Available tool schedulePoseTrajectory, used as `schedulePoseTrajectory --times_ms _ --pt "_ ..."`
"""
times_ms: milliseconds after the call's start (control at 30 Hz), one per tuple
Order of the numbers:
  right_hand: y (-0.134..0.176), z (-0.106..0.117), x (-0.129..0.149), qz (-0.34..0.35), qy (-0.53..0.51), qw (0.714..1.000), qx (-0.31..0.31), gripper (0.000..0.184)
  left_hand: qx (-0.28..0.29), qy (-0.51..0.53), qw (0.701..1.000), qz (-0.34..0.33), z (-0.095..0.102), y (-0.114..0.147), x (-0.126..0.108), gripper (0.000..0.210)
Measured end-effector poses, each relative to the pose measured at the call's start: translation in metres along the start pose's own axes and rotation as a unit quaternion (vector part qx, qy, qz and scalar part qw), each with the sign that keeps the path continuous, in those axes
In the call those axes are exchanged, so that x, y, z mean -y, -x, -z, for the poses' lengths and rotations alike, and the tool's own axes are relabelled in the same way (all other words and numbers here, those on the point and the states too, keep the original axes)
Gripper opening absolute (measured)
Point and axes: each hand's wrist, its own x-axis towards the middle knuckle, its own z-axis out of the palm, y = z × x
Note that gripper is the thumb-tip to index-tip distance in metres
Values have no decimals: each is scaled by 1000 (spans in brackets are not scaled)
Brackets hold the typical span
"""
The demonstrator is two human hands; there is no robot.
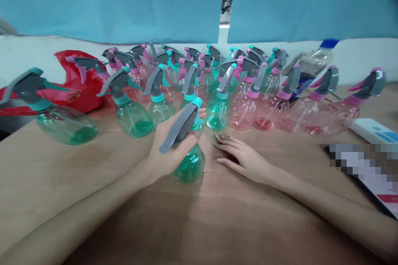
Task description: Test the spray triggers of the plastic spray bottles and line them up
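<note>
Green spray bottle (190, 165), gray trigger head, in left hand (168, 138), fingers curled round its neck; whether base touches counter (236, 219), cannot tell. Likely light, thin plastic, slightly squeezable, slick if wet; neck seems surest hold. Right of bottle: right hand (248, 157), palm down, fingers loosely spread, gripping nothing. Behind bottle: rows of other sprayers (244, 112). Behind bottle, far left: red bag (87, 98).

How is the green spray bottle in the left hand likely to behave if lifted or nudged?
The green spray bottle is probably light for its size, since its see-through body looks like thin plastic. Its smooth, shiny surface may be slippery in the left hand. Nudged when standing, it might tip, because its grey spray head juts above a rounded body.
</note>
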Motion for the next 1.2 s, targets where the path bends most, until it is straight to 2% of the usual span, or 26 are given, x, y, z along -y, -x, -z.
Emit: schedulePoseTrajectory --times_ms 500,767,1200 --pt "0 1 0 -1 12 1000 11 46 0 5 1000 -1 -1 -1 -2 34" --pt "-1 1 1 -3 20 1000 17 47 4 6 1000 -12 0 0 3 38" --pt "-1 0 0 -1 17 1000 15 47 28 -46 998 -26 4 1 0 32"
